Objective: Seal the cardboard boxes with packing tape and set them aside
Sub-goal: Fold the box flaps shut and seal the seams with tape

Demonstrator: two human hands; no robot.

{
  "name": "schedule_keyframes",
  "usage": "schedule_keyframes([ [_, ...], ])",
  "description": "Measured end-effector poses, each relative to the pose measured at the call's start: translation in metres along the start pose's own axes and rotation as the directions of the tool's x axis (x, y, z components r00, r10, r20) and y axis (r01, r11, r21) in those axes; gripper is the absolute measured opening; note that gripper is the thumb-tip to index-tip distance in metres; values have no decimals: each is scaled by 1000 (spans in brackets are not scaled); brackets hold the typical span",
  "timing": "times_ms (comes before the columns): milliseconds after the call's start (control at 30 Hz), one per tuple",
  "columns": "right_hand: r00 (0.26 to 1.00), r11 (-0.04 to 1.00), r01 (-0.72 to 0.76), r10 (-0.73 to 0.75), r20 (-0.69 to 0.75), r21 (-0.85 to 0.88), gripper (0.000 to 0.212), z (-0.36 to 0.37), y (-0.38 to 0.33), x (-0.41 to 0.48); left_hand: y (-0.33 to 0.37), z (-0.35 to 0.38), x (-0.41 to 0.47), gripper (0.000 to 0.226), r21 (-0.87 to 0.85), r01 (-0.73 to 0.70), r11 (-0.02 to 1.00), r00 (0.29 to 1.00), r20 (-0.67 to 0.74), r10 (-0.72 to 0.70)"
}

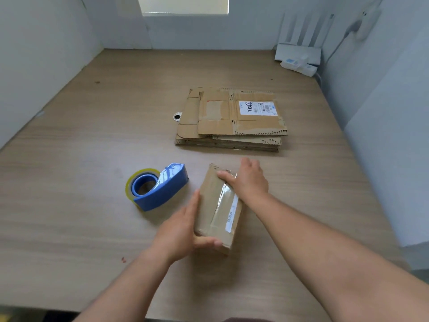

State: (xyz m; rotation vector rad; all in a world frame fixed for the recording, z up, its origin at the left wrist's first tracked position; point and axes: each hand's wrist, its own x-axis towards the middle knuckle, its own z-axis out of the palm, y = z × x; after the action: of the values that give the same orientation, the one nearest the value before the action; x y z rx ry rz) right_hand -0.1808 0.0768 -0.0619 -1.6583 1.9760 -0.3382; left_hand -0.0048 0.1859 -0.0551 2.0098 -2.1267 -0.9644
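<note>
We steady the box [218, 210] on the desk [92, 228]: left hand [183, 231] clasps its 7 o'clock end, right hand [248, 180] wraps the 1 o'clock end, thumb pressing tape [222, 201] flat. The dispenser [160, 187] lies handy at 9 o'clock.

You hold the small taped box [218, 208] on the worktop [92, 159]: your left hand [183, 231] cups its near left corner, your right hand [248, 180] grips its far end. A blue tape dispenser [160, 189] lies just left; flattened cardboard [229, 119] is stacked beyond, perhaps a router [299, 52] behind.
</note>
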Motion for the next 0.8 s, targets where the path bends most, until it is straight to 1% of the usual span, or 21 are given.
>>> schedule_keyframes([
  [33, 997, 997, -69, 70, -11, 45, 96, 3, -3, -3, 6, 6, 0, 131, 49, 19, 999, 1000, -26, -17],
  [67, 992, 987, -129, 129, 3, 99, 106, 6, -4, -7, 11, 12, -1, 130, 68, 39, 997, 998, -56, -35],
  [100, 986, 975, -166, 162, 36, 146, 112, 9, -4, -11, 16, 18, -1, 129, 68, 62, 996, 995, -82, -57],
  [133, 984, 970, -172, 161, 72, 172, 114, 11, -2, -16, 20, 23, 0, 129, 62, 82, 995, 992, -103, -75],
  [200, 989, 978, -117, 99, 106, 172, 114, 14, 3, -28, 26, 28, 5, 129, 36, 112, 993, 984, -141, -105],
  [267, 991, 985, -37, 15, 131, 166, 109, 17, 11, -43, 30, 29, 13, 128, 2, 126, 992, 977, -173, -124],
  [367, 972, 973, 23, -75, 221, 228, 99, 17, 24, -58, 34, 26, 21, 123, -21, 105, 994, 976, -189, -107],
  [433, 958, 964, 40, -112, 263, 263, 94, 15, 30, -61, 30, 21, 23, 125, -49, 68, 997, 986, -148, -74],
  [533, 945, 948, 86, -175, 277, 306, 85, 8, 35, -65, 22, 9, 25, 125, -106, -7, 994, 1000, -16, 6],
  [633, 918, 924, 161, -269, 291, 346, 82, 4, 43, -71, 19, 3, 25, 121, -112, -51, 992, 998, 22, 53],
  [733, 906, 938, 225, -301, 297, 263, 89, 4, 51, -77, 18, 1, 26, 116, -83, -93, 992, 995, 28, 96],
  [800, 920, 952, 253, -292, 260, 175, 86, 6, 54, -79, 10, -6, 26, 108, -79, -129, 989, 987, 86, 136],
])
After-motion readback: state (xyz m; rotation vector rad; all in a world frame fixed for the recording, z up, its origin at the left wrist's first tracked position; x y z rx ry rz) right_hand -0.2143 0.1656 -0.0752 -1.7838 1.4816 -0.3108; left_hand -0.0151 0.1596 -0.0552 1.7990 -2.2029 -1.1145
